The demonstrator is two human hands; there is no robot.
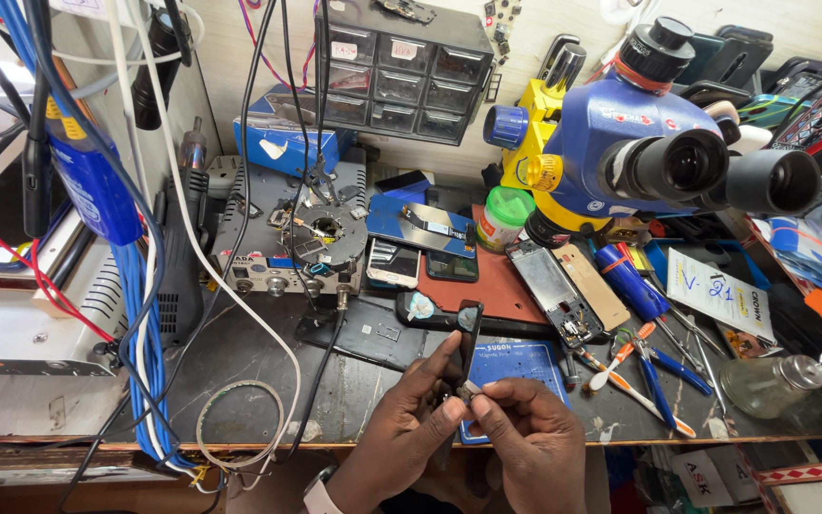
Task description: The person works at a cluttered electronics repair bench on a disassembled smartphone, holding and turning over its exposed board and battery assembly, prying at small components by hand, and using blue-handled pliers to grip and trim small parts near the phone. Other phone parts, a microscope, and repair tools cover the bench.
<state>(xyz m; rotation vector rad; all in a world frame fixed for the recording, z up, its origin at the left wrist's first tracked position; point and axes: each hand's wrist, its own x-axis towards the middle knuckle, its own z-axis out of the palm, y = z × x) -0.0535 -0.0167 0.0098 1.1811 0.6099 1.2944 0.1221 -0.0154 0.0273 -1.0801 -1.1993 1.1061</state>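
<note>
Head view. The left hand [409, 419] and the right hand [525, 428] meet above the near edge of the table [259, 362]. Between them stands a thin dark phone part [469, 338], held upright on its narrow end; its top rises over the blue mat [525, 362] that lies on the table just behind the hands. The left hand's grip is closed on the lower left edge of the part, thumb and fingers pressed together. The right hand's fingertips [483, 390] are pinched on a small pale piece at the part's foot; what that piece is cannot be told.

Beyond the mat lies an opened phone [556, 295] with its inner frame showing, beside a red pad [487, 286]. A blue and yellow microscope [620, 133] overhangs the right half of the table. Blue-handled pliers [654, 366] and a glass bottle [763, 381] lie to the right. A grey drawer cabinet [401, 76] stands against the back wall, and blue cables [140, 314] hang at the left.
</note>
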